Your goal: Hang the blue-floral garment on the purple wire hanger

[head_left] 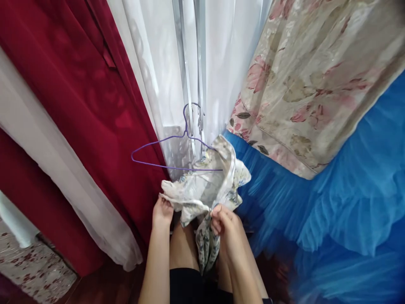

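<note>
A purple wire hanger (177,168) hangs by its hook from a pale strip in front of white cloth. Its right arm goes into the neck of a white floral garment (202,185); the left arm of the hanger is bare. My left hand (163,210) is closed on the garment's left edge, just below the hanger. With thumb and fingers pinched, my right hand (221,217) grips the front edge of the garment near its middle. The lower part of the garment (207,245) dangles in folds between my forearms.
Red curtain-like cloth (95,118) and a sheer white panel (63,181) hang at the left. On the right hang a cream cloth with pink flowers (303,101) and a ruffled blue tulle garment (341,211). Pale vertical strips (190,63) run down the middle.
</note>
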{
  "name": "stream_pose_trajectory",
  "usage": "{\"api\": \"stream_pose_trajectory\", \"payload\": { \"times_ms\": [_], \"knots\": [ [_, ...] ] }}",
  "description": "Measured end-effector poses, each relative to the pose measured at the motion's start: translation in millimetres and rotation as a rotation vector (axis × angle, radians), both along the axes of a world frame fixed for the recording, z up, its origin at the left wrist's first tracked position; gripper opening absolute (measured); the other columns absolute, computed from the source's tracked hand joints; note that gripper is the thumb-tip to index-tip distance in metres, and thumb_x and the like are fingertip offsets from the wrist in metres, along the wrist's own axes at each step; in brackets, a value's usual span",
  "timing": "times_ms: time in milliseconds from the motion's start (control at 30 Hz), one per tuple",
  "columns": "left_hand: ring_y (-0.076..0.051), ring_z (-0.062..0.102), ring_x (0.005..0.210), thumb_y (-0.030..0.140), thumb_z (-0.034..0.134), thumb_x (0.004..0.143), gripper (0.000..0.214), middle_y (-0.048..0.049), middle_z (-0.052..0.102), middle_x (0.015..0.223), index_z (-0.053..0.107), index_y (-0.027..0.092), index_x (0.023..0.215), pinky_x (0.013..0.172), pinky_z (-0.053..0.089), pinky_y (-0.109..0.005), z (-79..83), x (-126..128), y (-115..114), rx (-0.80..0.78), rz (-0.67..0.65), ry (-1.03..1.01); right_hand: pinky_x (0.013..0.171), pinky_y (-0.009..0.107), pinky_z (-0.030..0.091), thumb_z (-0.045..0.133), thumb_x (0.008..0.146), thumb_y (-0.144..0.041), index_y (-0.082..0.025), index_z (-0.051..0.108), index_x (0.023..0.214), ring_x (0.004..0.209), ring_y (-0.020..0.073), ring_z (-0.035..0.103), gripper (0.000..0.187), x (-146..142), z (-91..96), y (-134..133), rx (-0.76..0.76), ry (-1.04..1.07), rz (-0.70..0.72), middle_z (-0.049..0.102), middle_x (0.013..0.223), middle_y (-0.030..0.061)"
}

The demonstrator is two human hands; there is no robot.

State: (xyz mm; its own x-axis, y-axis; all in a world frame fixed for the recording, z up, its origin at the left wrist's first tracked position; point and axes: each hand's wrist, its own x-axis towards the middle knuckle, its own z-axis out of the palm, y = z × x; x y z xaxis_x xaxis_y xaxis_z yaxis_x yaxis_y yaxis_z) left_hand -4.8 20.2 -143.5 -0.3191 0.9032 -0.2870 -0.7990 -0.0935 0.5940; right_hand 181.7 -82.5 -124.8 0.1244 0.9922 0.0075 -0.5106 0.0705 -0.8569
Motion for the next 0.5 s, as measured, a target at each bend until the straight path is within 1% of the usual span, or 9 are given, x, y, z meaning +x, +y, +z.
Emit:
{"api": "stream_pose_trajectory", "payload": {
  "times_ms": [100, 133, 200, 233, 267, 333, 367, 400, 500],
  "knots": [
    [-0.019, 0.071, 0.077, 0.025, 0.064, 0.092, 0.012, -0.0076, 0.073, 0.086, 0.066, 0.014, 0.088, 0.072, 0.057, -0.029, -19.2, 15, -37, -0.026, -0.04, 0.026, 0.044, 0.024, 0.022, 0.058, 0.079, -0.033, -0.021, 0.051, 0.063, 0.041, 0.0084, 0.027, 0.022, 1, -32.8, -10, -0.05, -0.101, 0.081, 0.035, 0.044, -0.0084],
    [-0.02, 0.072, 0.081, 0.028, 0.07, 0.088, 0.014, -0.0075, 0.074, 0.091, 0.068, 0.014, 0.091, 0.073, 0.058, -0.03, -20.0, 18, -49, -0.006, -0.056, 0.046, 0.045, 0.024, 0.023, 0.058, 0.08, -0.032, -0.021, 0.05, 0.062, 0.042, 0.0089, 0.029, 0.022, 2, -39.2, -12, -0.055, -0.191, 0.123, 0.036, 0.044, -0.0079],
    [-0.02, 0.071, 0.082, 0.034, 0.08, 0.079, 0.025, -0.0055, 0.074, 0.092, 0.069, 0.015, 0.091, 0.073, 0.058, -0.029, -13.0, 27, -70, 0.076, -0.091, 0.099, 0.05, 0.024, 0.03, 0.062, 0.08, -0.027, -0.019, 0.056, 0.068, 0.048, 0.0105, 0.037, 0.016, 5, -42.0, -15, -0.04, -0.367, 0.157, 0.043, 0.05, -0.0058],
    [-0.02, 0.07, 0.081, 0.037, 0.083, 0.076, 0.03, -0.0049, 0.073, 0.091, 0.069, 0.015, 0.09, 0.073, 0.057, -0.028, -5.9, 33, -80, 0.134, -0.121, 0.134, 0.054, 0.024, 0.036, 0.066, 0.078, -0.025, -0.017, 0.061, 0.077, 0.054, 0.0121, 0.044, 0.009, 7, -38.6, -16, -0.017, -0.443, 0.158, 0.051, 0.059, -0.0036],
    [-0.02, 0.07, 0.082, 0.041, 0.084, 0.075, 0.034, -0.005, 0.073, 0.091, 0.069, 0.015, 0.09, 0.073, 0.057, -0.028, 2.5, 40, -89, 0.195, -0.158, 0.18, 0.062, 0.026, 0.043, 0.07, 0.075, -0.022, -0.017, 0.065, 0.09, 0.063, 0.0143, 0.051, 0.017, 9, -32.8, -19, 0.02, -0.507, 0.158, 0.06, 0.072, -0.001],
    [-0.021, 0.069, 0.087, 0.047, 0.079, 0.08, 0.034, -0.0076, 0.072, 0.096, 0.069, 0.015, 0.088, 0.077, 0.055, -0.029, 20.0, 57, -105, 0.31, -0.25, 0.328, 0.081, 0.031, 0.049, 0.077, 0.07, -0.016, -0.021, 0.064, 0.119, 0.088, 0.0198, 0.06, 0.051, 14, -17.4, -25, 0.119, -0.581, 0.191, 0.066, 0.102, 0.0033],
    [-0.022, 0.069, 0.092, 0.046, 0.075, 0.085, 0.032, -0.0091, 0.072, 0.101, 0.069, 0.015, 0.087, 0.081, 0.054, -0.029, 27.5, 66, -112, 0.364, -0.297, 0.434, 0.087, 0.032, 0.05, 0.078, 0.069, -0.015, -0.023, 0.062, 0.126, 0.098, 0.022, 0.061, 0.059, 16, -9.5, -29, 0.163, -0.593, 0.221, 0.066, 0.112, 0.0042],
    [-0.023, 0.068, 0.097, 0.044, 0.072, 0.089, 0.029, -0.0101, 0.071, 0.107, 0.07, 0.015, 0.087, 0.085, 0.053, -0.03, 33.6, 73, -118, 0.415, -0.337, 0.552, 0.089, 0.033, 0.05, 0.077, 0.072, -0.016, -0.024, 0.062, 0.127, 0.102, 0.0235, 0.061, 0.058, 19, -2.7, -33, 0.19, -0.587, 0.246, 0.066, 0.114, 0.0048],
    [-0.024, 0.066, 0.104, 0.033, 0.066, 0.094, 0.018, -0.0098, 0.07, 0.11, 0.073, 0.017, 0.09, 0.092, 0.05, -0.031, 43.0, 87, -131, 0.56, -0.371, 0.885, 0.081, 0.033, 0.053, 0.065, 0.09, -0.029, -0.02, 0.071, 0.113, 0.089, 0.0233, 0.064, 0.026, 28, 9.1, -40, 0.214, -0.518, 0.195, 0.07, 0.1, 0.0056]
  ]
}}
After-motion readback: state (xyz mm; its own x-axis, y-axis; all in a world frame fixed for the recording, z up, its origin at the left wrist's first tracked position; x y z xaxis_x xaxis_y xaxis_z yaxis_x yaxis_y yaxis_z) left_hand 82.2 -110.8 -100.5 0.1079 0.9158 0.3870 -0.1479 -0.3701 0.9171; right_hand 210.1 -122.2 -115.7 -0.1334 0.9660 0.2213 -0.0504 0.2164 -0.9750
